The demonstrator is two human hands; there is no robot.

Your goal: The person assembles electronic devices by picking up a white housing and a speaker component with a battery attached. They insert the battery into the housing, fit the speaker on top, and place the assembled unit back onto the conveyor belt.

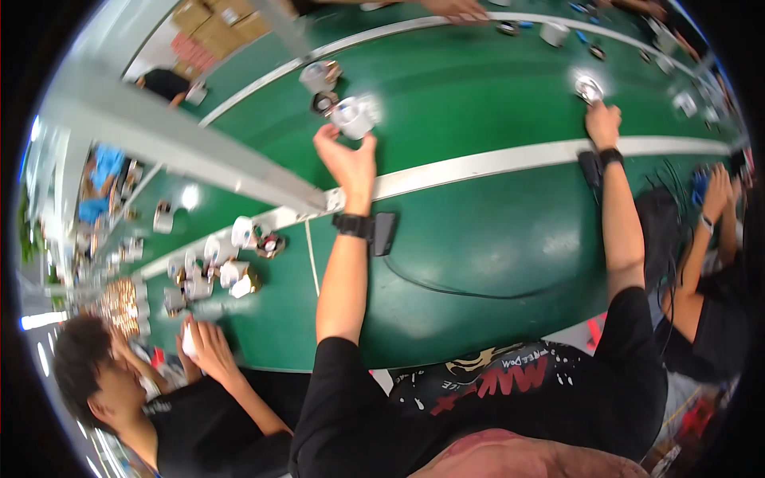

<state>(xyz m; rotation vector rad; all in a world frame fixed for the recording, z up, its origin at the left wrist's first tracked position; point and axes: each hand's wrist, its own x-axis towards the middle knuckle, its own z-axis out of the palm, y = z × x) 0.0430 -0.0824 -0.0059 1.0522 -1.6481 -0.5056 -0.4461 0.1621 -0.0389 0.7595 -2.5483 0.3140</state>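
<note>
Both my arms stretch far out over a green conveyor belt (478, 239). My left hand (348, 158) is raised and grips a small white cup-shaped part (353, 117) by its lower edge. Just beyond it lie another white cup part (316, 76) and a dark round piece (324, 102). My right hand (603, 123) reaches to the far right, its fingertips closed on the near edge of a shiny round metal part (588, 86) resting on the belt. Each wrist carries a black band with a small black box.
A grey beam (183, 147) crosses diagonally at left. Several white and metal parts (227, 267) cluster on the belt's left side. One person (199, 350) works at lower left and another (713, 207) at right. Cardboard boxes (215, 28) stand far off.
</note>
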